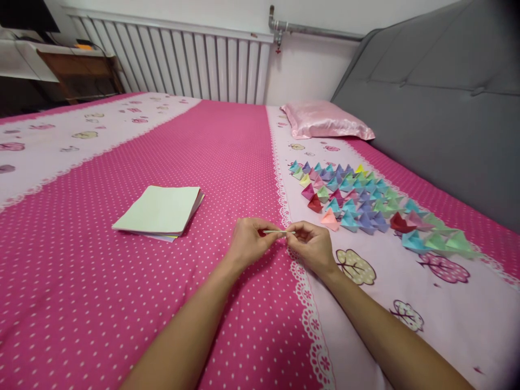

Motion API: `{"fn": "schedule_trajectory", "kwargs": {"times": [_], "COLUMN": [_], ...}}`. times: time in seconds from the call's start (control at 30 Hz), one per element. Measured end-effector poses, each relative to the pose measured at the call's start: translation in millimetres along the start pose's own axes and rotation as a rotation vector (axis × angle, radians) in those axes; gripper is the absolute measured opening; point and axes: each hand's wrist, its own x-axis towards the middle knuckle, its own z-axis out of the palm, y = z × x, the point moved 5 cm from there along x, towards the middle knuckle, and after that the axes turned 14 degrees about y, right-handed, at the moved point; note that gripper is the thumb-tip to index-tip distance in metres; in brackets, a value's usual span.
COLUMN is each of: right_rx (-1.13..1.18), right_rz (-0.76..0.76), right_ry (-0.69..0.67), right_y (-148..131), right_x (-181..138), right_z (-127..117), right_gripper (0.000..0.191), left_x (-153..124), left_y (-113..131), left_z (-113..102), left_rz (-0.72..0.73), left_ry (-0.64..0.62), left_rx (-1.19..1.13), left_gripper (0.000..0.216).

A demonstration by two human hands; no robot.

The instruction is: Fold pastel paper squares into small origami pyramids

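Note:
My left hand (248,240) and my right hand (311,245) meet over the pink dotted bedspread (227,157), both pinched on a thin, pale green folded paper piece (278,232) held edge-on between them. A stack of square paper sheets (160,211), light green on top, lies to the left of my hands. To the right, several small folded paper boats (357,203) in pink, blue, green, red and yellow sit in rows on the pale strip of the spread.
A pink satin pillow (325,120) lies at the head of the bed beside the grey padded headboard (439,103). A white radiator (182,59) runs along the far wall, with a wooden table (77,73) at the far left.

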Motion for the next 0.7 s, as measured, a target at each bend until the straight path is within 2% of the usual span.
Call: {"fn": "schedule_trajectory", "kwargs": {"times": [0.33, 0.47, 0.53, 0.63, 0.7], "right_rx": [0.102, 0.145, 0.192, 0.207, 0.164], "right_rz": [0.202, 0.21, 0.167, 0.096, 0.059], "right_ry": [-0.001, 0.119, 0.145, 0.007, -0.081], "right_y": [10.6, 8.9, 4.0, -2.6, -3.5], "right_x": [3.3, 10.9, 13.0, 9.6, 5.3], "right_z": [-2.4, -11.6, -14.9, -9.1, -3.8], "right_gripper": [0.017, 0.006, 0.011, 0.03, 0.031], "left_x": [2.8, 6.4, 7.6, 7.0, 5.8], "left_y": [-0.8, -5.8, -7.2, -5.0, -2.9], "left_z": [-3.9, -11.4, -13.9, -10.8, -6.9], "left_rz": [-0.042, -0.103, -0.123, -0.093, -0.062], "left_ry": [-0.002, 0.073, 0.103, 0.064, 0.025], "left_rx": [-0.07, -0.072, -0.107, -0.157, -0.178], "left_gripper": [0.019, 0.017, 0.017, 0.015, 0.015]}}
